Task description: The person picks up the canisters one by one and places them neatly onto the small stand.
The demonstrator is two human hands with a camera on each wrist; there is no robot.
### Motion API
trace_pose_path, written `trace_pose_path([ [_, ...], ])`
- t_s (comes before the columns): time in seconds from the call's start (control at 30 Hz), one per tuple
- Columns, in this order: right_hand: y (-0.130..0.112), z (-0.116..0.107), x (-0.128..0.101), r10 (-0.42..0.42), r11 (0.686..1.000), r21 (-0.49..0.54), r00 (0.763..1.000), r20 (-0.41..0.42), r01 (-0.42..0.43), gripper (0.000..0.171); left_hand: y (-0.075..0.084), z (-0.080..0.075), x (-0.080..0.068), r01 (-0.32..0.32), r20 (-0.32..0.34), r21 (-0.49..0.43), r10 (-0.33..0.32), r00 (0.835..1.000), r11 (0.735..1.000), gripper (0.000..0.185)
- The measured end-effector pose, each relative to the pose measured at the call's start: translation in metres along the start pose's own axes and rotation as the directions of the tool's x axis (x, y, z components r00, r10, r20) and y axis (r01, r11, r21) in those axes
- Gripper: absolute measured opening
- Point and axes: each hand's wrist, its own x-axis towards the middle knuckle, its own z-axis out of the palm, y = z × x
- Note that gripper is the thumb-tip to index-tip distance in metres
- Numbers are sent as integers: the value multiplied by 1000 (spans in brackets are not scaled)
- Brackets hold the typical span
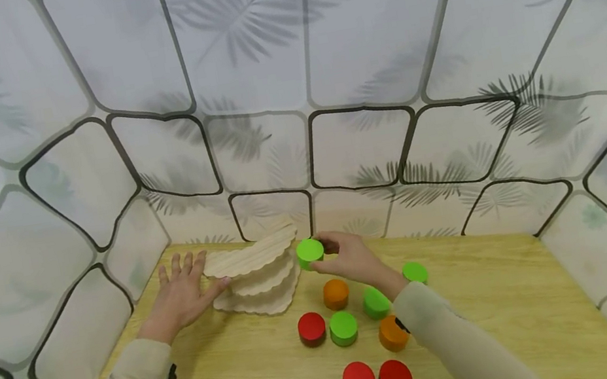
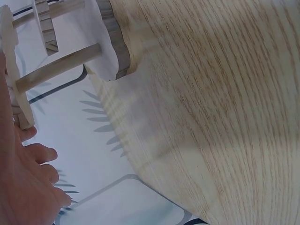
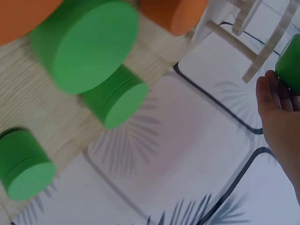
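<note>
Green cylinder [image 1: 310, 252] sits pinched in the right hand [image 1: 350, 260], held just off the right edge of the tiered wooden rack [image 1: 257, 275]. Left hand [image 1: 180, 295] lies flat with fingers spread, its thumb against the rack's far side. Other cylinders [image 1: 343, 327] stand on the desk [image 1: 524, 300], nearer the person than the right hand.
</note>
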Motion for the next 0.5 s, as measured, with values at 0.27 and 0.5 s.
trace_pose_path([
  [0.27,-18,27,25,-26,999,24,999,28,25,47,-3,0,1,-7,-3,24,7,1000,1000,100],
  [0.5,-30,45,35,-23,999,48,998,55,21,46,-5,4,1,0,0,17,0,1000,1000,99],
])
